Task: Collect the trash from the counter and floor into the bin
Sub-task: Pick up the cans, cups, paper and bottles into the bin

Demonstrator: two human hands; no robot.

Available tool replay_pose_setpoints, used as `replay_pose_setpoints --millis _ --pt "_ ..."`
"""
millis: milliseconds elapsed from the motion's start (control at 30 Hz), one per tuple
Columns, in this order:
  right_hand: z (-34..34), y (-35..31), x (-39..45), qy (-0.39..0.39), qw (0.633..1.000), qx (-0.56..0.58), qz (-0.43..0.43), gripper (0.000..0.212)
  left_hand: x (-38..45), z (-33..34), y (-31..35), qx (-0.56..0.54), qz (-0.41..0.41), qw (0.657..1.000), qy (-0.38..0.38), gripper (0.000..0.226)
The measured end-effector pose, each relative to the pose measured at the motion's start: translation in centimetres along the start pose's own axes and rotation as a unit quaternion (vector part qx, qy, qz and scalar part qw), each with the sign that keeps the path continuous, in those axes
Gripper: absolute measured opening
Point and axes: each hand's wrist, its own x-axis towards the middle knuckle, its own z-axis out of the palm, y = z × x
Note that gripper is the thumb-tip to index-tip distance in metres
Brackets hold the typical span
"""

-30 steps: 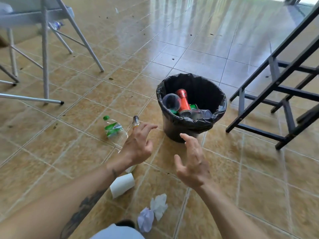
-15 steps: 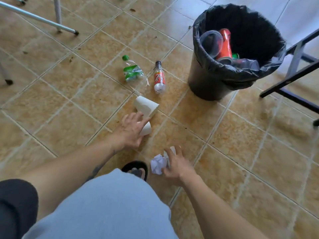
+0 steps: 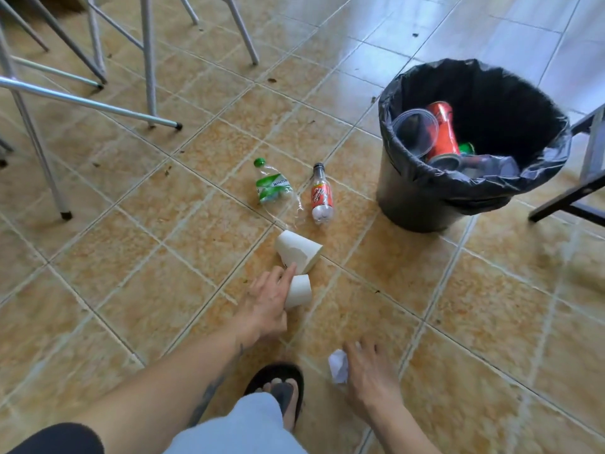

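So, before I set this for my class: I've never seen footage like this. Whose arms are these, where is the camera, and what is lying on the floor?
No machine here: a person wears one wide-angle camera on the head, looking down at their own bare arms. The single current picture is that head view.

The left hand is closing on a small white paper cup lying on the tan tiled floor; whether it is gripped yet is unclear. The right hand reaches onto a crumpled white paper ball, not lifted.

Also on the floor: a larger white paper cup on its side, a crushed clear bottle with green cap and label, and a small clear bottle with a red label.

The black bag-lined bin already holds a red can and a clear plastic cup.
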Motion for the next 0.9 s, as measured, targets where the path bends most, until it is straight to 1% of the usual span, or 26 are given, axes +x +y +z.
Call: replay_pose_setpoints --millis 100,167,200,267,333,467,600,767,900 --pt "-2.6 1.5 0.4 0.049 0.999 0.017 0.002 0.052 1.5 -1.2 -0.1 -0.015 0.029 0.998 0.056 0.093" --pt "-4.6 2.4 0.8 0.091 0.995 0.033 0.007 0.047 3.1 -2.3 -0.2 -0.01 0.072 0.995 0.068 0.087" --pt "-5.4 2.8 1.0 0.107 0.993 0.044 0.01 0.045 3.8 -2.9 -0.3 -0.012 0.095 0.994 0.061 0.081" --pt "-7.0 3.8 1.2 0.131 0.989 0.065 0.013 0.041 5.2 -4.3 0.1 -0.005 0.138 0.99 0.033 0.072" --pt "-8.0 4.3 1.5 0.142 0.987 0.08 0.007 0.037 6.1 -5.3 0.3 0.034 0.159 0.987 -0.016 0.072" --pt "-9.2 4.5 1.4 0.164 0.981 0.104 0.007 0.034 8.3 -6.2 0.3 0.15 0.159 0.967 -0.133 0.072" --pt "-9.8 3.8 1.2 0.177 0.978 0.107 -0.003 0.037 9.0 -6.1 0.8 0.222 0.16 0.941 -0.199 0.071" --pt "-10.0 3.1 1.0 0.19 0.975 0.117 -0.008 0.04 8.3 -5.5 1.2 0.256 0.189 0.93 -0.185 0.066" --pt "-10.2 3.3 0.8 0.205 0.967 0.154 -0.011 0.04 7.8 -5.6 0.7 0.253 0.183 0.933 -0.181 0.066"
